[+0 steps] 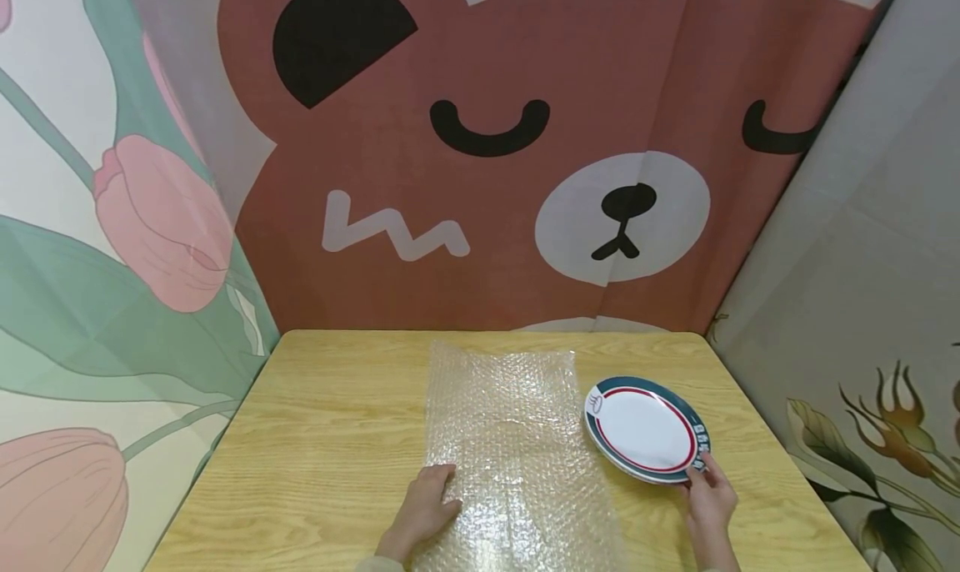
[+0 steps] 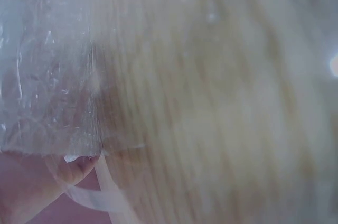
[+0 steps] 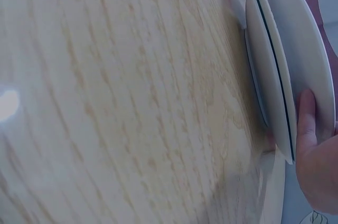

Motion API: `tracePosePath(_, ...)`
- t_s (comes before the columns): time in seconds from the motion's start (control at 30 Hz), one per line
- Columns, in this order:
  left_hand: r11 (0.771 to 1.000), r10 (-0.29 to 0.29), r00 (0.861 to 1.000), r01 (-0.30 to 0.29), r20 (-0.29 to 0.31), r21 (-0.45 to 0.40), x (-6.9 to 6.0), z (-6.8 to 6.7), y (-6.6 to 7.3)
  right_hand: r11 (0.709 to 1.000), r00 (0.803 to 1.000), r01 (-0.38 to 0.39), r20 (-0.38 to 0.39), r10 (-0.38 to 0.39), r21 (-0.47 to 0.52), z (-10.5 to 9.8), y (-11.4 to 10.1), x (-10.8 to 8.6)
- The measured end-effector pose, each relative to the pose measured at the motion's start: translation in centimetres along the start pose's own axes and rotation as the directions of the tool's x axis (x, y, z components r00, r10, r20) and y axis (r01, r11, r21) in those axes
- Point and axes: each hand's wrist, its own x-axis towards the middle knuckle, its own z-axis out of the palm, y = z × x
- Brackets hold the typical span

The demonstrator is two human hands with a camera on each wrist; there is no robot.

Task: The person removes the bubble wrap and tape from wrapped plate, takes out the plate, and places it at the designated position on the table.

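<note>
A white plate (image 1: 647, 429) with a dark teal rim and a red ring is at the right of the table. My right hand (image 1: 709, 495) pinches its near right edge, thumb on top. In the right wrist view this top plate (image 3: 301, 39) is tilted up from other stacked plates (image 3: 266, 71), with a finger in the gap beneath it. A sheet of clear bubble wrap (image 1: 517, 439) lies flat down the middle of the table. My left hand (image 1: 422, 509) rests on its left edge, fingers fairly straight. In the left wrist view, part of that hand (image 2: 37, 187) shows beside the wrap.
The light wood-grain table (image 1: 337, 405) reaches back to a hanging cloth (image 1: 510, 213) with a bear print. Floral cloths hang along the left and right sides.
</note>
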Motion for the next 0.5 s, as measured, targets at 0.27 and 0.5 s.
tracePosePath(0.27,1.000,0.004,1.000,-0.004,-0.003,-0.007,0.00,0.05,-0.16,0.999,1.000,0.022,-0.010,-0.021,0.049,0.05,0.19,0.00)
tracePosePath(0.5,1.000,0.006,1.000,-0.006,0.000,-0.002,-0.02,-0.19,0.07,0.995,0.999,0.034,0.006,-0.035,0.097,0.12,-0.04,-0.30)
